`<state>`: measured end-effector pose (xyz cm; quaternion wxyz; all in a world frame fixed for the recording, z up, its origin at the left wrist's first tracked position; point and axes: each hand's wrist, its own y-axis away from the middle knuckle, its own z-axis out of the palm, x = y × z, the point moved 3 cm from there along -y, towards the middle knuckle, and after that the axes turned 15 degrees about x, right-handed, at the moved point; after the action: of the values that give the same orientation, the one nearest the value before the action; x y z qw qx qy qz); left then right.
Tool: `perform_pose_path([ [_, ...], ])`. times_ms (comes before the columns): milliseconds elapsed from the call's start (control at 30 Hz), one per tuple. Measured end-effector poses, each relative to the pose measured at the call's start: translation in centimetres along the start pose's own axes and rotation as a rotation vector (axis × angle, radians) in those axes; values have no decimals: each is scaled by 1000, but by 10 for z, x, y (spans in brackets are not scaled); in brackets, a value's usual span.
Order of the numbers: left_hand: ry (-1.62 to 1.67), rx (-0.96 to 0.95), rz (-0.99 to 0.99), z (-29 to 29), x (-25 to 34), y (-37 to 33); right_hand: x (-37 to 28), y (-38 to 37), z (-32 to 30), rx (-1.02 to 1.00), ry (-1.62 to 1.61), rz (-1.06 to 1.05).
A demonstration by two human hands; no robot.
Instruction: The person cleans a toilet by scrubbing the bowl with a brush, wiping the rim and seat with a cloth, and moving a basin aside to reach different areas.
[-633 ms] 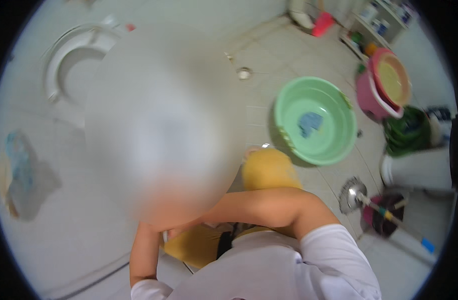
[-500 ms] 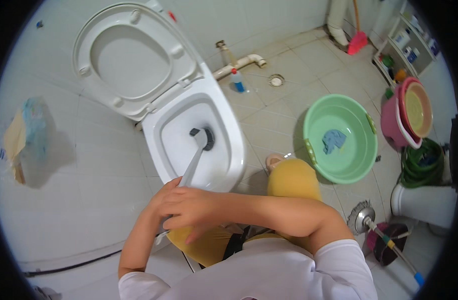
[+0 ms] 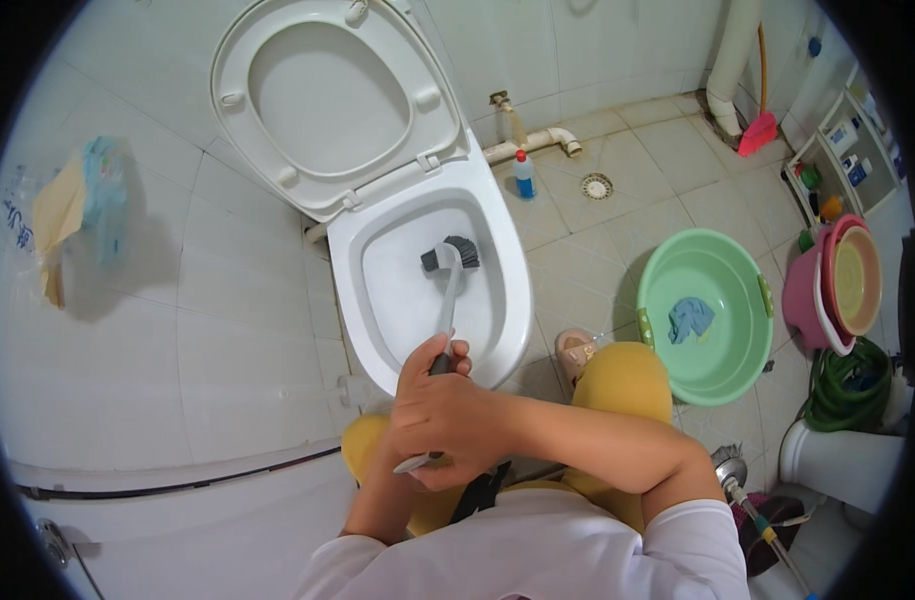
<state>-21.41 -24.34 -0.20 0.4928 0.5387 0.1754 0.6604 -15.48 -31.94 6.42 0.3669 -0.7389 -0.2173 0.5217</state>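
Observation:
A long-handled toilet brush [image 3: 447, 300] with a grey handle and dark bristles reaches into the white toilet bowl [image 3: 377, 290]. Its head rests against the inside of the bowl, tilted. My left hand [image 3: 419, 368] is closed round the handle, partly covered by the other hand. Across it lies my right hand [image 3: 457, 418], closed at the lower part of the handle, whose end shows below; its fingers are partly hidden. The raised toilet seat and lid [image 3: 327, 95] lean back behind the bowl.
Right of my knee stands a green basin [image 3: 712, 370] holding a blue cloth [image 3: 690, 319]. A bottle of blue liquid [image 3: 523, 178] is beside the pipe, near a floor drain [image 3: 596, 186]. Stacked pink tubs [image 3: 807, 300], a green hose [image 3: 842, 392] and a long-handled scrubber [image 3: 732, 468] are at the right.
The brush head has turned and shifted within the bowl. My right hand, fingers spread over the left before, has closed at the handle. The whole view has shifted.

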Motion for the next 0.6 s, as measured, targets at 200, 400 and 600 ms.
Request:
perform_pose_path([
  [200,85,6,15,14,3,5,-19,-5,-19,152,-49,-16],
  [400,-111,-142,387,12,-31,-42,-13,6,-56,-36,97,299],
  [600,-263,-66,335,44,-67,-55,-4,47,-107,-126,-203,833],
])
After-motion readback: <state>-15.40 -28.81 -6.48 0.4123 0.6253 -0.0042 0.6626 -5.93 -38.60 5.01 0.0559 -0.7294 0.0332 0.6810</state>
